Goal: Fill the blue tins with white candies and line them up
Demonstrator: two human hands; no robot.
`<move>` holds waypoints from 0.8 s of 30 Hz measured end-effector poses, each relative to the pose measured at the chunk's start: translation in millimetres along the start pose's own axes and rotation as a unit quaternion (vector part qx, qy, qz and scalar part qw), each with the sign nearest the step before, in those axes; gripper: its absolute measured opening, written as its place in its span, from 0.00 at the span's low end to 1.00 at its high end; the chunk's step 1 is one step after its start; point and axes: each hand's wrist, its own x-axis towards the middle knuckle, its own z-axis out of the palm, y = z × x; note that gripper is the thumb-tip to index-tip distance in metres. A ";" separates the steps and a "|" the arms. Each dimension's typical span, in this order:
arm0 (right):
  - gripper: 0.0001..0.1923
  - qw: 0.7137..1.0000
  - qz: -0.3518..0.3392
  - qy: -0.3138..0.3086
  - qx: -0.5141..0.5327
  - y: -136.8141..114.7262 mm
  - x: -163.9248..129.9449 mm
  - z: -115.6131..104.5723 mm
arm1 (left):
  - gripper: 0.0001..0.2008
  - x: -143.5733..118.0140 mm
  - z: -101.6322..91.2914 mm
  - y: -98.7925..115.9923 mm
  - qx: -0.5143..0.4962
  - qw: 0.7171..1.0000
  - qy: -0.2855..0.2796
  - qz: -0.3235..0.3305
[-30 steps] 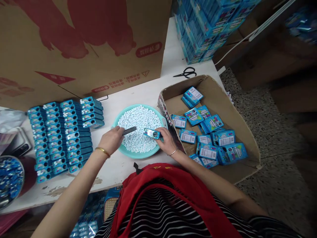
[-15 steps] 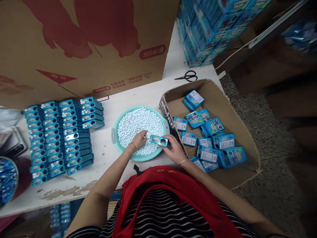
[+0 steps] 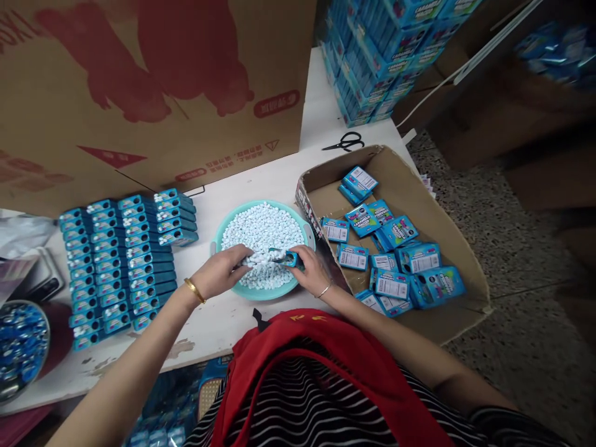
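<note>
My right hand [image 3: 311, 271] is closed around a small blue candy box [image 3: 292, 259], held over the right part of a turquoise basin [image 3: 261, 296]. The box's end flap is open and points left. White candies [image 3: 261, 226], small and rounded, fill the basin. My left hand [image 3: 224, 270] is over the basin's left rim, fingers pinched together. From its fingertips a row of white candies reaches toward the open end of the box. Whatever bears these candies is too small and covered to make out.
Rows of blue boxes [image 3: 114, 264] stand at left, near a pot of blue wrapped pieces [image 3: 23, 347]. At right a cardboard tray [image 3: 447, 233] holds several blue boxes. Behind are scissors [image 3: 345, 144], stacked blue packs [image 3: 372, 68] and a large carton [image 3: 195, 139].
My left hand has drawn back left out of the candies and risen, with candies at its fingertips. My right hand has shifted slightly left, and the box's flap now faces the left hand.
</note>
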 end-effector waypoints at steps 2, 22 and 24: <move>0.17 1.000 -0.009 -0.008 -0.008 0.7 3.9 3.8 | 0.11 1.9 -8.2 16.9 0.053 0.998 -0.034 -0.009; 0.15 1.000 0.003 0.016 0.007 12.1 -1.8 -8.2 | 0.09 13.6 38.6 -41.7 0.101 0.976 -0.055 -0.184; 0.14 1.000 0.014 0.021 0.010 9.8 -3.5 -16.3 | 0.09 27.5 73.1 -55.4 0.057 0.982 -0.062 -0.171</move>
